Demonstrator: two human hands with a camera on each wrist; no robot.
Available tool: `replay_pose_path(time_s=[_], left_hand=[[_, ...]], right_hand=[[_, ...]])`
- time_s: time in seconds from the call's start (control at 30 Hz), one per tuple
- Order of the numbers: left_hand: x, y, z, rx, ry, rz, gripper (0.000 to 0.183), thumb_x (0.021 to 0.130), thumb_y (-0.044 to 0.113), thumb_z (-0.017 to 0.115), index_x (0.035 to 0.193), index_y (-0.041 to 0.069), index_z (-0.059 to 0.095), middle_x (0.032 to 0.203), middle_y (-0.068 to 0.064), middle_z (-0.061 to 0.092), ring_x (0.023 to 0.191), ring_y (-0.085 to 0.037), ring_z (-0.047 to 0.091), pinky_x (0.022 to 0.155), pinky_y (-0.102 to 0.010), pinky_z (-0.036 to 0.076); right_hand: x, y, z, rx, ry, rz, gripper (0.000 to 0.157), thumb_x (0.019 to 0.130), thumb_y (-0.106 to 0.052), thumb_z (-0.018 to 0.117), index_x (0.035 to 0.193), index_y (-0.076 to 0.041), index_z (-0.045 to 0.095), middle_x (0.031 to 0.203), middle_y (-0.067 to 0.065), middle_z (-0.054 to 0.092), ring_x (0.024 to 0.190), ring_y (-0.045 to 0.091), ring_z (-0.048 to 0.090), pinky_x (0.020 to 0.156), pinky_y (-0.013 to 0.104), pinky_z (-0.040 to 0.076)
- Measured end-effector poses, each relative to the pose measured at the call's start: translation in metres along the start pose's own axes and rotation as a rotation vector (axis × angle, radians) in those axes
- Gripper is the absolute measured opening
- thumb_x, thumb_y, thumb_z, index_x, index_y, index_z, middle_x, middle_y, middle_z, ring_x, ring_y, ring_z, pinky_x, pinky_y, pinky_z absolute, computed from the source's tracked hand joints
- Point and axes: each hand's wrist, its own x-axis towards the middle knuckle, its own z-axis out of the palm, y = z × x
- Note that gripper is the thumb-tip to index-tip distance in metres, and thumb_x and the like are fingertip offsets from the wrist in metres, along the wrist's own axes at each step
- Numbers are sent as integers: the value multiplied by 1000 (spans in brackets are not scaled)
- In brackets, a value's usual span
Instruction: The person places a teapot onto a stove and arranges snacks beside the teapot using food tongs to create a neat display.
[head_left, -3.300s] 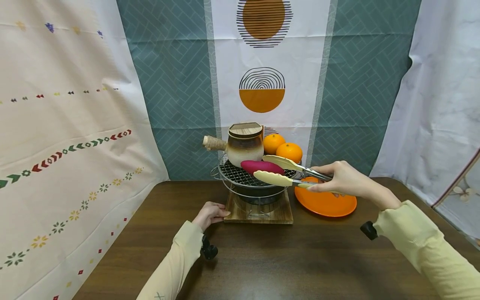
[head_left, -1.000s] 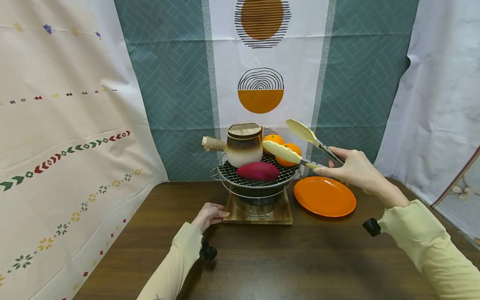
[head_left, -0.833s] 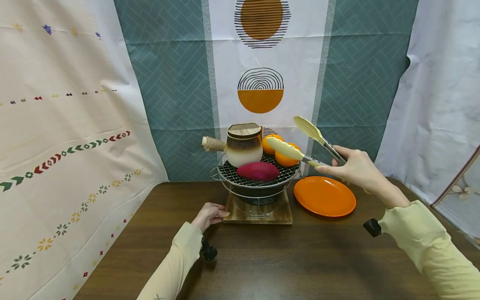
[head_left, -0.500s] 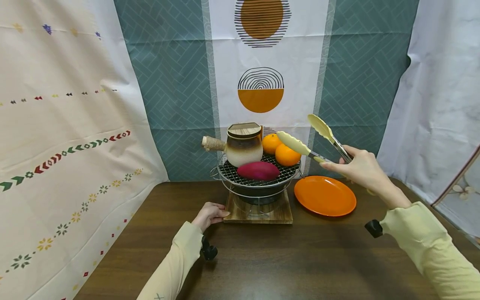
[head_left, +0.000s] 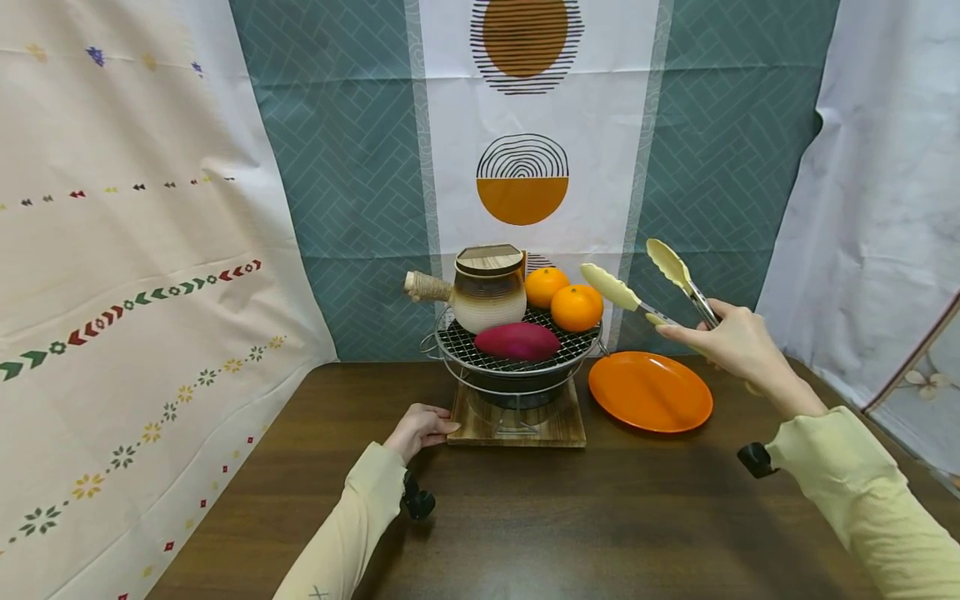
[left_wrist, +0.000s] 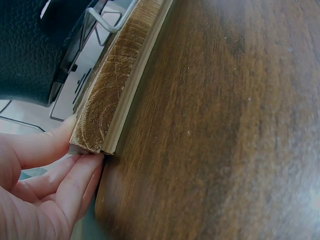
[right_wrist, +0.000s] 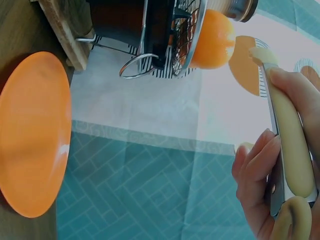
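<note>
My right hand [head_left: 737, 343] grips a pair of tongs [head_left: 678, 271] with cream tips; the tongs are spread and hold nothing, in the air right of the oranges. Thumb and fingers of my left hand [head_left: 420, 429] pinch the left edge of a wooden board [head_left: 555, 432]; in the left wrist view the thumb lies above the board's corner [left_wrist: 107, 90] and fingers below. On the board stands a round tabletop grill [head_left: 517, 382] with a wire mesh. A purple sweet potato [head_left: 517, 342] lies at the mesh's front, behind it a lidded clay pot [head_left: 487, 300] and two oranges [head_left: 576, 308] [head_left: 546, 287].
An orange plate [head_left: 649, 392] with nothing on it lies right of the board on the dark wooden table [head_left: 510, 525]. Patterned cloths hang behind [head_left: 360, 167] and at both sides. The pot's wrapped handle [head_left: 427, 287] sticks out to the left.
The sweet potato, earlier between the tongs over the grill, now lies on the mesh, let go. The tongs have spread and moved up and right with my right hand. My left hand stayed put.
</note>
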Motion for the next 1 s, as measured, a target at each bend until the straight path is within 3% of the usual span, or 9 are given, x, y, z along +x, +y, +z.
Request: replay_pose_path(time_s=[0.43, 1.0], left_hand=[[0, 0, -1, -14, -4, -2, 36, 77, -10, 65, 110, -16, 53, 96, -19, 60, 71, -17, 58, 72, -38, 48], [-1, 0, 0, -18, -13, 4, 35, 77, -10, 64, 110, -17, 53, 92, -17, 61, 71, -17, 57, 71, -37, 49]], right_hand=[[0, 19, -5, -36, 17, 57, 63, 70, -59, 66, 84, -2, 44, 59, 8, 44, 47, 21, 43, 37, 32, 32], [3, 50, -7, -140, 49, 119, 65, 69, -63, 64, 74, -2, 41, 57, 7, 45, 50, 24, 44, 42, 33, 32]])
